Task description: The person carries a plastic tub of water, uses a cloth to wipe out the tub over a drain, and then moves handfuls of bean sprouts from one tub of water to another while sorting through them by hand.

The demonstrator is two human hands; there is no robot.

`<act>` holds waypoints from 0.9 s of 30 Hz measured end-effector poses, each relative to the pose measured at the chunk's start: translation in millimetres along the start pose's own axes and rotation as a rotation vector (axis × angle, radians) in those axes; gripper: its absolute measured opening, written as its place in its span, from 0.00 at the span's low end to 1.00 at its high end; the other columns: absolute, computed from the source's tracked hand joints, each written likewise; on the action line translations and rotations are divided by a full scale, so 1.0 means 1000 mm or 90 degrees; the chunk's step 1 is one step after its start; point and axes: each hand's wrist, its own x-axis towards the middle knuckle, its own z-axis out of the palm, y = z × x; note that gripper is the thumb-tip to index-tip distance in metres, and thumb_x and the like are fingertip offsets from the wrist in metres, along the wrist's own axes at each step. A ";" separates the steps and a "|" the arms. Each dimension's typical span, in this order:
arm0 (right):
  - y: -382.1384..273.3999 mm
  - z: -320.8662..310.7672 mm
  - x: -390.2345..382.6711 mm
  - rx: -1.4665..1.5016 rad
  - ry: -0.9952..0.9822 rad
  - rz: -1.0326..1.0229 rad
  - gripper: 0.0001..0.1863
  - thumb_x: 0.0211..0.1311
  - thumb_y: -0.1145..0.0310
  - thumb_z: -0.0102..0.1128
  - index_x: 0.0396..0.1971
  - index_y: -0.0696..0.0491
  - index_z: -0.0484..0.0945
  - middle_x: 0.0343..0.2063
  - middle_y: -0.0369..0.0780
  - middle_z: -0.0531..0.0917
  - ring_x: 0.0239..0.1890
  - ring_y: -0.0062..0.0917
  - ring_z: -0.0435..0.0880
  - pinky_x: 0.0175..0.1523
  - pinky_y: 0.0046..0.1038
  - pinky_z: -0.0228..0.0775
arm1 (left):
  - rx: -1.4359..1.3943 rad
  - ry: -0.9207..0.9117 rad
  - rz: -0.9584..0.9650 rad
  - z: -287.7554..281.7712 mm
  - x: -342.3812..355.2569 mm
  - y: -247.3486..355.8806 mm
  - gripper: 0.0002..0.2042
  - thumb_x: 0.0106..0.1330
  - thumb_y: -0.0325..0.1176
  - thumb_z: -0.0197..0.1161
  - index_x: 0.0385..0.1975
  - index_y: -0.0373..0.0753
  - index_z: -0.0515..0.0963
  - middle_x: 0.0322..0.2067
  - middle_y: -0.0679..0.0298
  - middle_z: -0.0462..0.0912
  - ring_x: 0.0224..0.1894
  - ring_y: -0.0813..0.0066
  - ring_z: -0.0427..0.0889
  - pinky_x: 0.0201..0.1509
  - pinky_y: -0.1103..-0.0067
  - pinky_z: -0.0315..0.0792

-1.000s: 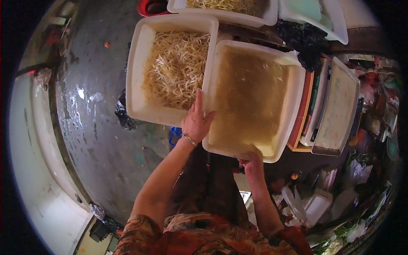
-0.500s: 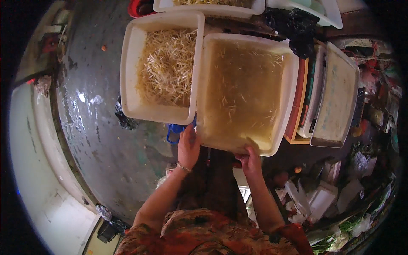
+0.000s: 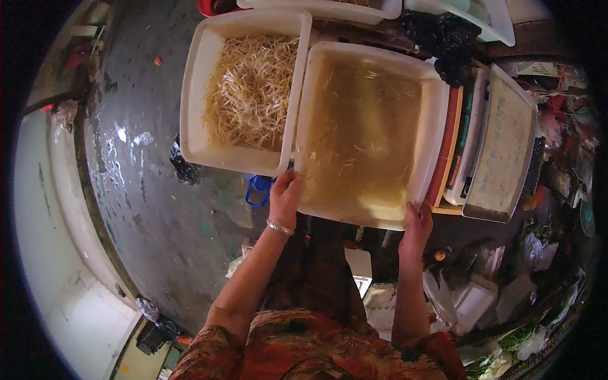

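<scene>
A white rectangular plastic tub (image 3: 435, 126) in front of me holds cloudy yellow-brown water (image 3: 364, 139) with a few loose sprouts in it. My left hand (image 3: 285, 199) is closed on its near left corner, with a bracelet on that wrist. At the near right corner, my right hand (image 3: 416, 227) grips the rim with the thumb on top; its other fingers are partly hidden. Close beside it on the left stands a second white tub (image 3: 195, 95) with a heap of bean sprouts (image 3: 253, 92).
Right of the water tub stand an orange-red crate edge (image 3: 448, 145) and a scale with a flat tray (image 3: 503, 145). A black plastic bag (image 3: 443, 41) hangs at the far right corner. Wet grey floor (image 3: 145, 209) spreads to the left. Litter and white boxes (image 3: 475, 297) lie at lower right.
My right hand has moved right along the near rim to the corner. The water tub has tilted or turned slightly, and its water has shifted. My left hand stays at the left corner.
</scene>
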 end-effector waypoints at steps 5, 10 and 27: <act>0.008 0.003 -0.002 -0.066 0.100 -0.013 0.19 0.57 0.69 0.60 0.48 0.60 0.71 0.42 0.37 0.76 0.43 0.20 0.72 0.49 0.24 0.63 | 0.139 0.022 0.066 0.007 -0.003 0.010 0.13 0.61 0.30 0.59 0.43 0.30 0.74 0.31 0.68 0.78 0.32 0.82 0.74 0.37 0.82 0.68; 0.016 -0.012 -0.001 -0.047 0.120 0.009 0.18 0.57 0.69 0.61 0.45 0.62 0.72 0.37 0.35 0.75 0.38 0.18 0.71 0.44 0.22 0.64 | 0.347 0.052 0.182 0.017 0.013 0.023 0.13 0.56 0.34 0.64 0.36 0.33 0.74 0.20 0.63 0.76 0.21 0.78 0.72 0.27 0.79 0.67; -0.032 0.010 -0.004 -0.121 0.027 -0.046 0.16 0.55 0.72 0.57 0.45 0.59 0.73 0.37 0.34 0.77 0.37 0.16 0.73 0.44 0.21 0.65 | 0.358 0.041 0.250 0.017 0.015 0.041 0.09 0.45 0.24 0.58 0.28 0.33 0.71 0.19 0.58 0.72 0.22 0.72 0.70 0.28 0.76 0.66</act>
